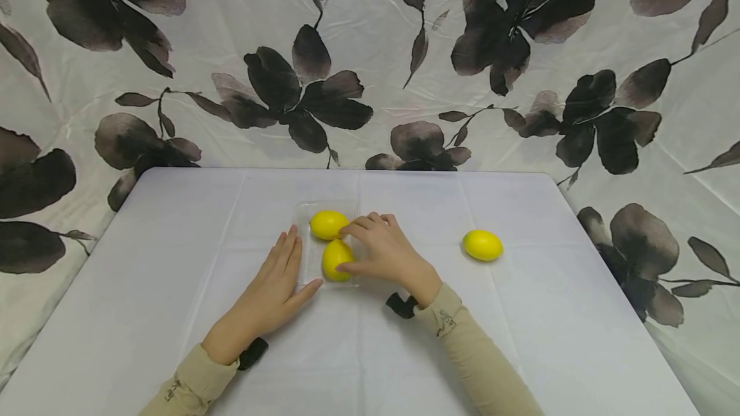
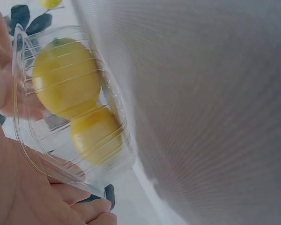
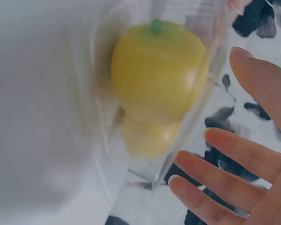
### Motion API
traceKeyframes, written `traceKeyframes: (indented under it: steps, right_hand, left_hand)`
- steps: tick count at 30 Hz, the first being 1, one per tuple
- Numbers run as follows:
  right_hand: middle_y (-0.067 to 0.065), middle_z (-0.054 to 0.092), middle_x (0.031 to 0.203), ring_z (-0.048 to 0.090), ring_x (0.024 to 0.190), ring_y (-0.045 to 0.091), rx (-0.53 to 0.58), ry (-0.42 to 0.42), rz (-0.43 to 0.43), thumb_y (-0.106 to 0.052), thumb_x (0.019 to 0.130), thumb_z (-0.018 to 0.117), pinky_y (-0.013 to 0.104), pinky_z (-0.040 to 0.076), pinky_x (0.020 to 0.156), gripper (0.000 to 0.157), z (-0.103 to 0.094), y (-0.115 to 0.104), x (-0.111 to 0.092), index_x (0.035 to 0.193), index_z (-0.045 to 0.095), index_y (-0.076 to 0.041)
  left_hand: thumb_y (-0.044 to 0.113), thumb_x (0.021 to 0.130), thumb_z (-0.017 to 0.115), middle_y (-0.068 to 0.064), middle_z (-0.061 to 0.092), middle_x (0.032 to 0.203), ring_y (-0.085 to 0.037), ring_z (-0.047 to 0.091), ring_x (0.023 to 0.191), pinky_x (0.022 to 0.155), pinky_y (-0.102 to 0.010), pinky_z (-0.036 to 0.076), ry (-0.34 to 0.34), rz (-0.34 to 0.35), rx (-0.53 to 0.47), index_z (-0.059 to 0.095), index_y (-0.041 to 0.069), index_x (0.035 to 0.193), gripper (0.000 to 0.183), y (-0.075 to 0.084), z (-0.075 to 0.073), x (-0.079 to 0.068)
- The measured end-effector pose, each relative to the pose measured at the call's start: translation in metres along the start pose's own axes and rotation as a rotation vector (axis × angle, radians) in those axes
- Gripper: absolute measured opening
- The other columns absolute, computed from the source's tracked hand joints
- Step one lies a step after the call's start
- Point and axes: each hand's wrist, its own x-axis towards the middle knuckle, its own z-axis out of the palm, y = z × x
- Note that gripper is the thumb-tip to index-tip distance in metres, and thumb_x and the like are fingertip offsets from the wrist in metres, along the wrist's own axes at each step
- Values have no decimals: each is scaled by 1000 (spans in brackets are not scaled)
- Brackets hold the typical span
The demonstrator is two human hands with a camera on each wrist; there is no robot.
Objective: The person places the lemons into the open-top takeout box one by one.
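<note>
Two yellow lemons lie in a clear plastic container (image 1: 313,255) in the head view. The far lemon (image 1: 328,224) lies sideways, and the near lemon (image 1: 336,259) is turned more lengthwise, close against it. My left hand (image 1: 270,294) rests flat along the container's left side, fingers straight and thumb at the near corner. Above the right side is my right hand (image 1: 388,253), its fingers and thumb spread apart. In the right wrist view these fingers (image 3: 225,187) stand outside the clear wall with nothing pinched between them. A third lemon (image 1: 482,245) lies on the table to the right.
The white-covered table (image 1: 191,210) ends at a straight far edge. Behind it hangs a white cloth (image 1: 405,101) with dark flowers. Small black wrist devices show below each hand, beside the beige sleeves (image 1: 474,352).
</note>
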Motion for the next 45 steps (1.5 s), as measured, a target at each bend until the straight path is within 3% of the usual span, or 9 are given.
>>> traceKeyframes:
  steps: [9,23,35,45]
  right_hand:
    - [0,65,123,55,111,21,64,71,56,-51,81,79,46,38,97,57,-14,27,-20,124,68,-16]
    - [3,67,121,57,115,27,65,147,155,-45,81,80,51,38,95,53,-28,70,-57,123,68,-14]
    - [7,66,125,55,119,32,62,141,292,-43,82,80,55,34,98,54,-39,105,-95,124,68,-12]
    - [14,63,129,55,110,33,83,122,391,-40,85,77,53,37,89,57,-44,138,-127,130,63,-8]
  left_hand:
    - [51,101,49,-23,-2,164,-44,3,149,119,-56,13,-5,-9,-10,16,-15,151,89,1,1,0]
    - [49,101,50,-24,-1,163,-45,4,149,118,-57,14,8,6,-4,16,-16,150,89,0,3,-3]
    - [49,101,49,-24,-1,163,-45,4,149,118,-58,15,14,8,3,15,-15,151,88,-2,4,-4]
    - [49,101,49,-24,-1,163,-45,5,148,118,-57,15,9,5,8,16,-16,151,88,0,4,-4]
